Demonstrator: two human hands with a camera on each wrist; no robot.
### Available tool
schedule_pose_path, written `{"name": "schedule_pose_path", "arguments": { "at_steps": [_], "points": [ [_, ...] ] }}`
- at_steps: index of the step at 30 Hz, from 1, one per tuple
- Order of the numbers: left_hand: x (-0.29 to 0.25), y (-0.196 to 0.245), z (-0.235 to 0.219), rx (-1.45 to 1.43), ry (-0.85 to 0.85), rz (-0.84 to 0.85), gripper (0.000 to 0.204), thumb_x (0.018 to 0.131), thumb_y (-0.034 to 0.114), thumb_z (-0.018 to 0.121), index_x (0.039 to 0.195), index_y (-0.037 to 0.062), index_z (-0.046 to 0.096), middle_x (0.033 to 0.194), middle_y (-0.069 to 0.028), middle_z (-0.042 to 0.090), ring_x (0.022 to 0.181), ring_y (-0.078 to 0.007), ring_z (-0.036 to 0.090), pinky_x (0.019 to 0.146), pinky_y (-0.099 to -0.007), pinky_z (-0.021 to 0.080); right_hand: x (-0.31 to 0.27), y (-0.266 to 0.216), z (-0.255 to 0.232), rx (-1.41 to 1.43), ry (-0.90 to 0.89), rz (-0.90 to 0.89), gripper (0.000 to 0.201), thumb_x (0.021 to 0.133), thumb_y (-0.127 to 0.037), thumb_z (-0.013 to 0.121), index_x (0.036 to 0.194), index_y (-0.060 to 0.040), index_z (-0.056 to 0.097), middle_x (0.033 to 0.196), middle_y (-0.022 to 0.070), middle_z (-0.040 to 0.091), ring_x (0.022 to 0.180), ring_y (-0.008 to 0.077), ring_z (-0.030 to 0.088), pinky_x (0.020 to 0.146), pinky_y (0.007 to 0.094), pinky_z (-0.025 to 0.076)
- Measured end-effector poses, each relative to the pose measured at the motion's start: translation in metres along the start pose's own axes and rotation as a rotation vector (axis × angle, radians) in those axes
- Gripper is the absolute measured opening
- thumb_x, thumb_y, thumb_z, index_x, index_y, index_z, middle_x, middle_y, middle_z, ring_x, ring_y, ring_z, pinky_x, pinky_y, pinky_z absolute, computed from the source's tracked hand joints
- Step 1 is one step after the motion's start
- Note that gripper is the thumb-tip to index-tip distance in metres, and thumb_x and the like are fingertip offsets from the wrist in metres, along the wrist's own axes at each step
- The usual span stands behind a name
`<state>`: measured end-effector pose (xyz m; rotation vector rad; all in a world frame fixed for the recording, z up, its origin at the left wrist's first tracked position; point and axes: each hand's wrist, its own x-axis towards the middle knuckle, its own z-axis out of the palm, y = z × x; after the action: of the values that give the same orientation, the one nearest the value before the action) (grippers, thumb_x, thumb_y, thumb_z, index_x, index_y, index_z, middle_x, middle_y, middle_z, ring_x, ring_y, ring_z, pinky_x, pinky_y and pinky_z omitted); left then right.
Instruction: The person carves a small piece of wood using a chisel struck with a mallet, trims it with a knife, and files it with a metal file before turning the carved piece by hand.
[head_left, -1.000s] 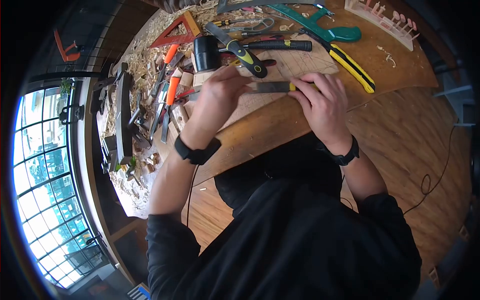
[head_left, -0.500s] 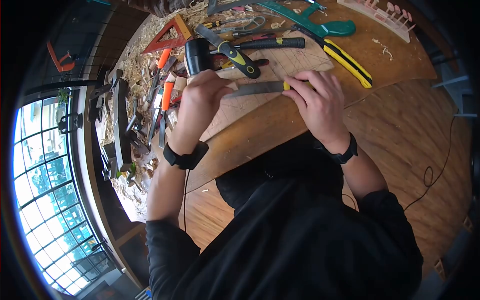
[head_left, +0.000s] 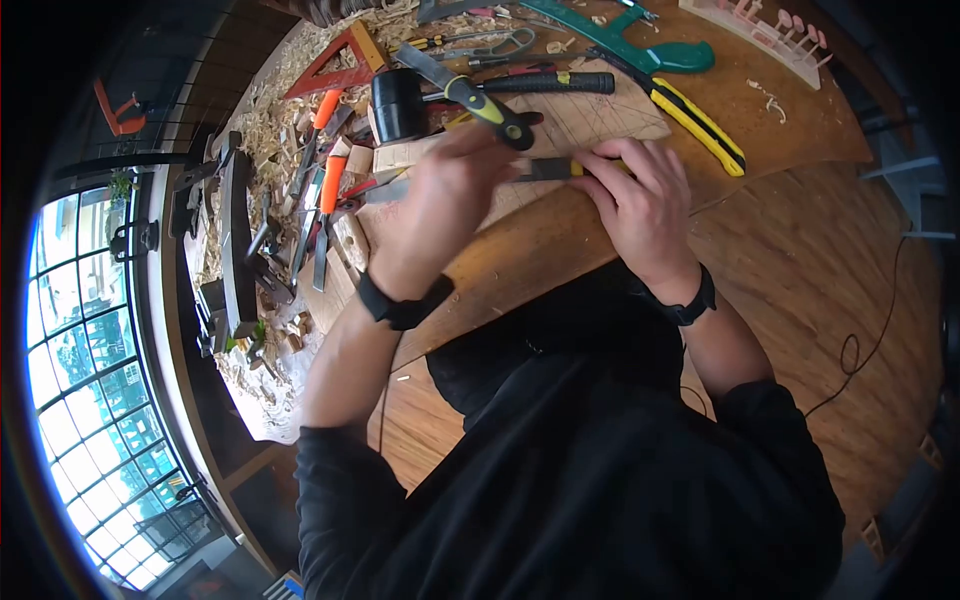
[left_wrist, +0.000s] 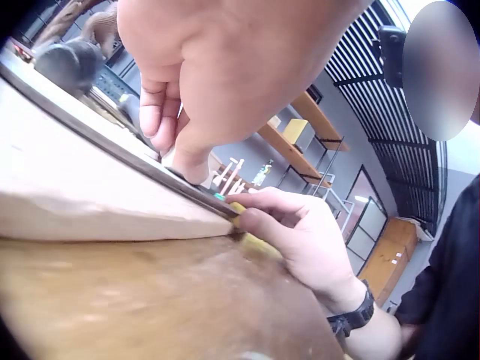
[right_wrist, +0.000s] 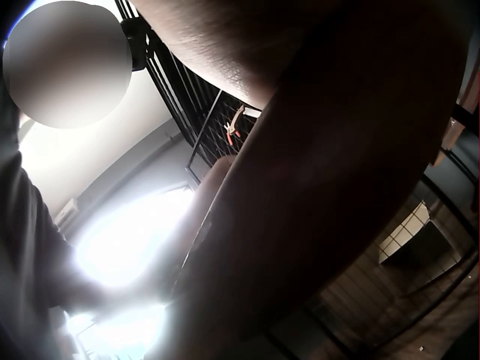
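A long flat metal file [head_left: 548, 169] lies along the front part of a wooden board [head_left: 500, 207], its grey blade running left from a yellow handle. My right hand [head_left: 640, 195] grips that handle, thumb below and fingers above. My left hand [head_left: 445, 200] is over the blade, fingertips and thumb brought together right at its surface. In the left wrist view, the left fingertips pinch a small pale piece [left_wrist: 169, 157] against the file; the fingers mostly hide it, and I cannot tell its kind. The right wrist view shows mainly dark forearm and hand.
Behind the left hand lie a black-and-yellow-handled blade [head_left: 490, 108] and a black rubber mallet [head_left: 398, 105]. A yellow cutter [head_left: 700, 128] and a green-handled saw [head_left: 680, 56] lie farther right. Orange-handled chisels [head_left: 333, 185], shavings and a red square [head_left: 345, 60] crowd the left.
The left hand slid left along the file, then came back right toward the handle. My right hand has stayed on the handle nearly in place.
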<state>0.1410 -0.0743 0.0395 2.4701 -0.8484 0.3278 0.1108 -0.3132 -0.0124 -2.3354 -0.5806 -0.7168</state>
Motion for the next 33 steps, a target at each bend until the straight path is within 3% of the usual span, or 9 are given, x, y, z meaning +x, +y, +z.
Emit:
{"name": "schedule_pose_path", "arguments": {
  "at_steps": [3, 8, 9, 13, 17, 23, 27, 29, 33],
  "points": [
    [0.005, 0.006, 0.008, -0.011, 0.003, 0.06, 0.016, 0.081, -0.002, 0.08, 0.097, 0.0004, 0.078, 0.093, -0.0129, 0.069, 0.087, -0.0342, 0.07, 0.08, -0.0436, 0.059, 0.002, 0.0, -0.001, -0.02, -0.002, -0.009, 0.028, 0.085, -0.019, 0.085, 0.112, -0.0105, 0.081, 0.101, -0.0012, 0.065, 0.096, 0.0211, 0.064, 0.083, 0.0389, 0.046],
    [-0.016, -0.014, -0.022, 0.003, -0.055, -0.087, 0.017, 0.078, -0.001, 0.084, 0.095, 0.0001, 0.08, 0.086, -0.0139, 0.068, 0.086, -0.0345, 0.071, 0.076, -0.0442, 0.058, 0.0, 0.001, 0.001, 0.001, 0.012, 0.005, 0.028, 0.085, -0.019, 0.085, 0.112, -0.0105, 0.081, 0.101, -0.0012, 0.066, 0.095, 0.0213, 0.064, 0.083, 0.0389, 0.046],
    [-0.016, -0.016, -0.025, 0.014, -0.057, -0.054, 0.016, 0.083, -0.001, 0.084, 0.099, 0.0, 0.081, 0.086, -0.0139, 0.068, 0.078, -0.0333, 0.071, 0.07, -0.0417, 0.057, 0.0, 0.002, 0.002, 0.011, 0.014, 0.005, 0.028, 0.085, -0.019, 0.086, 0.111, -0.0105, 0.081, 0.101, -0.0013, 0.066, 0.096, 0.0213, 0.064, 0.084, 0.0388, 0.046],
    [0.005, 0.003, 0.005, -0.072, -0.006, 0.124, 0.016, 0.082, 0.001, 0.084, 0.097, -0.0001, 0.08, 0.088, -0.0141, 0.069, 0.081, -0.0342, 0.071, 0.073, -0.0422, 0.057, 0.001, 0.0, 0.0, -0.015, 0.007, -0.005, 0.029, 0.084, -0.02, 0.086, 0.111, -0.0105, 0.081, 0.101, -0.0015, 0.066, 0.096, 0.0212, 0.064, 0.084, 0.0386, 0.046],
    [-0.002, 0.002, 0.002, -0.067, -0.039, 0.058, 0.017, 0.081, -0.004, 0.076, 0.096, 0.0005, 0.08, 0.094, -0.0128, 0.069, 0.089, -0.0351, 0.07, 0.08, -0.0445, 0.058, 0.001, 0.0, 0.0, -0.016, 0.006, -0.005, 0.03, 0.083, -0.02, 0.086, 0.111, -0.0105, 0.081, 0.101, -0.0013, 0.066, 0.096, 0.0214, 0.064, 0.084, 0.0387, 0.046],
    [-0.027, -0.016, -0.026, 0.05, -0.094, -0.171, 0.019, 0.078, -0.005, 0.08, 0.095, 0.0013, 0.081, 0.086, -0.0129, 0.068, 0.085, -0.0339, 0.069, 0.076, -0.043, 0.058, -0.003, 0.003, 0.002, 0.019, 0.008, 0.002, 0.03, 0.084, -0.019, 0.086, 0.112, -0.0111, 0.08, 0.101, -0.0017, 0.066, 0.096, 0.021, 0.064, 0.084, 0.0389, 0.045],
    [0.001, 0.004, 0.002, -0.068, -0.013, 0.069, 0.027, 0.074, -0.007, 0.073, 0.098, 0.0017, 0.081, 0.091, -0.013, 0.068, 0.088, -0.0336, 0.07, 0.078, -0.0439, 0.059, 0.002, 0.001, 0.001, -0.014, 0.013, -0.033, 0.03, 0.084, -0.019, 0.086, 0.112, -0.0108, 0.08, 0.101, -0.0017, 0.066, 0.096, 0.0208, 0.064, 0.084, 0.0389, 0.045],
    [0.001, -0.002, 0.002, -0.066, 0.022, 0.128, 0.02, 0.08, 0.0, 0.085, 0.099, 0.0006, 0.08, 0.089, -0.0133, 0.068, 0.083, -0.0345, 0.07, 0.074, -0.0423, 0.056, 0.002, 0.002, -0.001, -0.022, 0.006, -0.022, 0.03, 0.084, -0.02, 0.086, 0.112, -0.0106, 0.08, 0.101, -0.0016, 0.066, 0.096, 0.0208, 0.064, 0.084, 0.0389, 0.045],
    [-0.024, -0.023, -0.031, 0.036, -0.047, -0.061, 0.015, 0.084, 0.003, 0.085, 0.097, -0.0018, 0.08, 0.089, -0.0134, 0.07, 0.078, -0.0311, 0.071, 0.071, -0.0406, 0.057, 0.001, 0.003, 0.001, 0.007, 0.001, 0.0, 0.029, 0.085, -0.02, 0.086, 0.111, -0.0108, 0.081, 0.101, -0.0015, 0.066, 0.096, 0.0208, 0.064, 0.084, 0.0387, 0.045]
  ]
}}
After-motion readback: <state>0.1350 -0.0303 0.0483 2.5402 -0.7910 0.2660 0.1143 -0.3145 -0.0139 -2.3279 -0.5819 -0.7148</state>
